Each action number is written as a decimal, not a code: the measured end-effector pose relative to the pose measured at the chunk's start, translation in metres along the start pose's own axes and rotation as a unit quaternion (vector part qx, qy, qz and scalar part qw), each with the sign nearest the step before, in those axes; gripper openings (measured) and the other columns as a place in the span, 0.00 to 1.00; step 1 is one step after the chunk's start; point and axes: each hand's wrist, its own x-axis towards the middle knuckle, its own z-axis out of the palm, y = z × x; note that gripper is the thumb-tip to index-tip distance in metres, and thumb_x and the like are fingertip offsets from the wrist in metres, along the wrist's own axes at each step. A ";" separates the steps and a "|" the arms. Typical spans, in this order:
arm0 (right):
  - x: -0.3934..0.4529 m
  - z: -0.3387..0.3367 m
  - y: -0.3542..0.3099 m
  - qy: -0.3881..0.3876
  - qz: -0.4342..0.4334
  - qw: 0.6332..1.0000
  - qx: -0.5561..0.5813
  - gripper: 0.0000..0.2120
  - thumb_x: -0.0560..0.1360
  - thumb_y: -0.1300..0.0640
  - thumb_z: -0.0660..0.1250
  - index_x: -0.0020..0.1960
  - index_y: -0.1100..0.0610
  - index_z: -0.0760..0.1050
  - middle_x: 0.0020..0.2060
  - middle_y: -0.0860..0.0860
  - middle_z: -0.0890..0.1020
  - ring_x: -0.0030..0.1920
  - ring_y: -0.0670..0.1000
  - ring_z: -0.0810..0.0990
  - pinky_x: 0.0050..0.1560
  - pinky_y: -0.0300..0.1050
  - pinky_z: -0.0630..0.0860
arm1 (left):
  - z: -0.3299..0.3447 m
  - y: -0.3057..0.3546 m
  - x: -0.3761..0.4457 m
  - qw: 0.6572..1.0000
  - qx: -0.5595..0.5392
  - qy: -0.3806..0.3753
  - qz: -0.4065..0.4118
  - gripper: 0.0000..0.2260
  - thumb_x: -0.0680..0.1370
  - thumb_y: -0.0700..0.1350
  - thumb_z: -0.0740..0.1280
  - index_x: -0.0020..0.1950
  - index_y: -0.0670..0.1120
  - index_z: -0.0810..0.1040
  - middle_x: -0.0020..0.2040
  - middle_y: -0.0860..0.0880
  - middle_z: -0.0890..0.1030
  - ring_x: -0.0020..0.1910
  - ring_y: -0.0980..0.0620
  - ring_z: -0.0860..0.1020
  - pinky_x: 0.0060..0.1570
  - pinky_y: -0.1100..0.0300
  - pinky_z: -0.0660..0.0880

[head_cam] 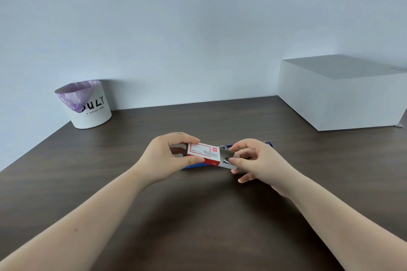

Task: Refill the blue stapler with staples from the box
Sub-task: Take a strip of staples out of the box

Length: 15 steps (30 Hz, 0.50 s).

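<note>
A small red and white staple box [203,153] is held just above the dark table, at the middle of the view. My left hand [164,156] grips its left end between thumb and fingers. My right hand [256,160] pinches the inner tray [228,159], which sticks out of the box's right end and shows grey metal staples. The blue stapler [193,165] lies on the table right behind and under the box. Only slivers of it show, a blue edge below the box and its far end [270,144] past my right fingers.
A white round bin [88,108] with a purple liner stands at the back left against the wall. A large white box [339,92] sits at the back right. The dark wooden table [198,215] reaches toward me between my forearms.
</note>
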 end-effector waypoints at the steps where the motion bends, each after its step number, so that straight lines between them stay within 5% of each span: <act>1: 0.000 0.002 0.000 0.008 -0.016 0.999 -0.038 0.09 0.72 0.60 0.70 0.51 0.52 0.76 0.44 0.50 0.82 0.37 0.49 0.82 0.37 0.44 0.83 | 0.001 -0.003 -0.001 1.000 -0.002 0.003 -0.005 0.15 0.64 0.50 0.77 0.50 0.55 0.82 0.50 0.57 0.83 0.51 0.58 0.80 0.56 0.55 0.78; 4: 0.001 0.005 -0.001 0.031 -0.069 0.983 -0.166 0.08 0.71 0.57 0.72 0.49 0.50 0.77 0.46 0.47 0.82 0.34 0.47 0.80 0.35 0.38 0.80 | 0.005 -0.011 -0.003 1.000 0.001 0.012 -0.005 0.16 0.63 0.51 0.77 0.50 0.54 0.82 0.50 0.56 0.84 0.52 0.59 0.80 0.58 0.54 0.77; 7: 0.006 0.007 -0.001 0.031 -0.114 0.942 -0.315 0.10 0.71 0.52 0.71 0.51 0.52 0.81 0.48 0.48 0.82 0.45 0.48 0.78 0.45 0.37 0.74 | 0.008 -0.016 -0.004 1.000 0.004 0.014 0.000 0.17 0.64 0.50 0.77 0.51 0.54 0.82 0.52 0.56 0.83 0.54 0.59 0.79 0.59 0.55 0.76; 10: 0.011 0.010 0.000 0.017 -0.109 0.923 -0.369 0.14 0.71 0.48 0.69 0.53 0.53 0.82 0.44 0.45 0.81 0.45 0.46 0.74 0.42 0.35 0.69 | 0.011 -0.019 -0.005 1.000 0.008 0.001 0.007 0.18 0.65 0.50 0.76 0.53 0.52 0.82 0.53 0.54 0.83 0.55 0.57 0.79 0.60 0.56 0.76; 13: 0.016 0.011 0.005 0.000 -0.127 0.908 -0.400 0.13 0.72 0.46 0.68 0.51 0.51 0.83 0.49 0.44 0.82 0.55 0.48 0.71 0.57 0.42 0.68 | 0.013 -0.022 -0.006 1.000 0.006 0.004 0.002 0.18 0.64 0.50 0.76 0.53 0.52 0.82 0.54 0.54 0.83 0.55 0.58 0.79 0.60 0.61 0.75; 15: 0.015 0.013 0.006 0.002 -0.138 0.910 -0.391 0.09 0.72 0.48 0.69 0.48 0.51 0.83 0.48 0.44 0.78 0.55 0.48 0.68 0.57 0.41 0.64 | 0.014 -0.023 -0.008 1.000 0.000 0.007 -0.003 0.18 0.64 0.49 0.76 0.53 0.52 0.82 0.54 0.53 0.83 0.55 0.59 0.79 0.59 0.64 0.74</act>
